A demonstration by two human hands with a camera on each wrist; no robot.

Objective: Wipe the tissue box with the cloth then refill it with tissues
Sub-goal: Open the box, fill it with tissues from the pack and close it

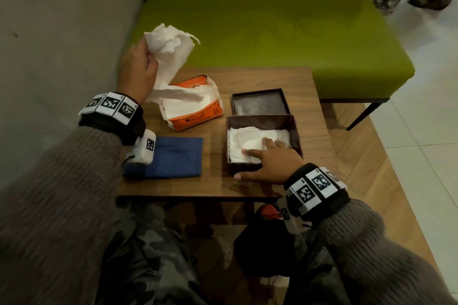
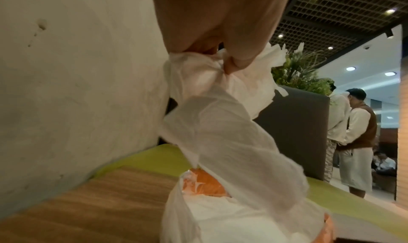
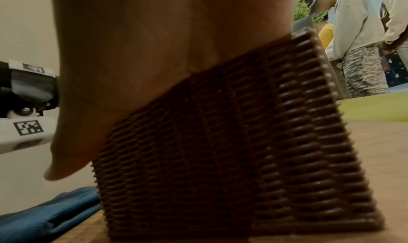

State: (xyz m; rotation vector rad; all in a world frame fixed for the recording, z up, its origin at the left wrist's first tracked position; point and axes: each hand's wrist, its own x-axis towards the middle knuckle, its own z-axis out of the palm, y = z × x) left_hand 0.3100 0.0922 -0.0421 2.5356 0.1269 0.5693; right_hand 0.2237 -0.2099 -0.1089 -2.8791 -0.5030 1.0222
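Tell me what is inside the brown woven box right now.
The brown woven box holds a layer of white tissues, with the right hand pressing flat fingers onto them. Whatever lies under the tissues, and the box's floor, is covered.

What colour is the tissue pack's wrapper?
Orange, on the tissue pack; clearest in the head view.

The head view is dim and warm, brightest on the pale floor tiles (image 1: 421, 116) at the right edge, with straight lines bowing toward the corners. The counter (image 1: 260, 77) carries a soft sheen and faint shadows beside the things on it. In the left wrist view, small ceiling lights (image 2: 351, 68) glare, and the nearby tissue (image 2: 220, 133) is soft with blur. The right wrist view is darkest, its near woven box (image 3: 220, 142) out of focus.
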